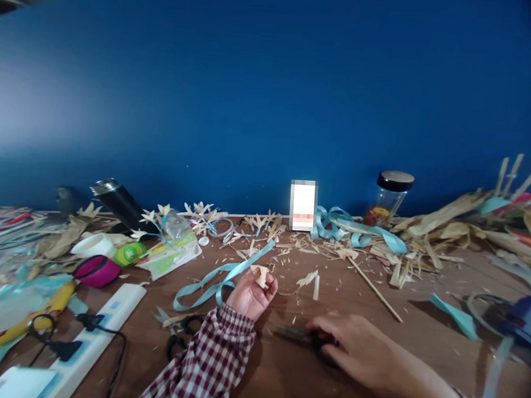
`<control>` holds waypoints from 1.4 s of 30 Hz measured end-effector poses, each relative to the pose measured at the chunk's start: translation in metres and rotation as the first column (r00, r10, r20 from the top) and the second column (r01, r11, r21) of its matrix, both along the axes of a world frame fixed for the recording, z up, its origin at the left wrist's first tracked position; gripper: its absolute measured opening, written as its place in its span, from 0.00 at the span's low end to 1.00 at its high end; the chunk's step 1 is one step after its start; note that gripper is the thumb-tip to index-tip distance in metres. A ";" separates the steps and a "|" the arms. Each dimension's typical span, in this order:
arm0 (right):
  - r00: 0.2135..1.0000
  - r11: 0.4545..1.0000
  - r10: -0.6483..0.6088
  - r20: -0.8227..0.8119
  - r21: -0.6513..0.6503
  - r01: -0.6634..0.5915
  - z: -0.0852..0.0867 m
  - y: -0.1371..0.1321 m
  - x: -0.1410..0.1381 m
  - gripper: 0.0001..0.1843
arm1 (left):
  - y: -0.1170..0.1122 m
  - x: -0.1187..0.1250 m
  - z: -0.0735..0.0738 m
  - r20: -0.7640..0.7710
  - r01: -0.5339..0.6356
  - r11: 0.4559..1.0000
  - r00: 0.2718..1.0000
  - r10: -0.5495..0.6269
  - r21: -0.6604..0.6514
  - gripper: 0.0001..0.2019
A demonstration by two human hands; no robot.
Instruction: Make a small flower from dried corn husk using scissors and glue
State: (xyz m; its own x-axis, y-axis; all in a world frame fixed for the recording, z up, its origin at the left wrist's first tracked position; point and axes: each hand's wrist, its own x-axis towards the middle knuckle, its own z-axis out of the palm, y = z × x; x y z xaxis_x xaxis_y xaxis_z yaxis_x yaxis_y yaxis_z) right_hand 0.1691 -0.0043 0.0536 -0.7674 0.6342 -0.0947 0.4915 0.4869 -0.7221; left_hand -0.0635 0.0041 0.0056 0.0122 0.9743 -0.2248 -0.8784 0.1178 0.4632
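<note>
My left hand [250, 296] is turned palm up in a checked sleeve. Its fingers pinch a small cream piece of dried husk [262, 275], and a thin strand trails from it. My right hand [359, 349], slightly blurred, lies low over the table with its fingers closed around the dark handles of a pair of scissors [294, 333]. The blades point left, and the hand partly hides the handles. A light blue ribbon [202, 288] curls behind my left wrist. Another pair of scissors [175, 343] lies beside my left sleeve, partly covered by it.
Husk scraps litter the brown table [278, 375]. On the left are a power strip [120, 307], yellow glue gun [55, 307], magenta pouch [97, 271] and tilted black bottle [120, 203]. Husk flowers [202, 215], a lidded jar [387, 202], a thin stick [376, 291] and husks [451, 220] lie farther back.
</note>
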 end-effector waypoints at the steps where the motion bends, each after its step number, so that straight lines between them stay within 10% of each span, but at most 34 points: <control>1: 0.998 0.991 -0.017 -0.061 -0.136 0.009 0.002 0.003 0.002 0.14 | 0.000 0.000 0.000 0.003 -0.015 1.000 1.000 0.015 0.004 0.04; 5: 0.917 0.768 -0.179 -0.356 -0.633 -0.096 0.002 0.010 0.002 0.17 | 0.001 -0.001 -0.001 0.011 -0.031 1.000 0.999 0.031 0.003 0.04; 10: 0.799 0.595 -0.350 -0.489 -0.775 -0.213 -0.014 0.005 -0.010 0.19 | 0.001 0.000 0.000 0.009 -0.019 0.999 1.000 0.019 -0.027 0.03; 18: 0.818 0.570 -0.424 -0.388 -0.817 -0.092 -0.016 0.002 -0.015 0.25 | 0.001 0.003 0.001 -0.054 -0.049 0.996 0.998 0.045 -0.078 0.02; 42: 0.809 0.523 -0.320 -0.493 -0.804 -0.283 -0.016 -0.001 -0.013 0.24 | 0.002 0.002 -0.005 -0.161 0.003 0.998 0.987 -0.012 -0.057 0.06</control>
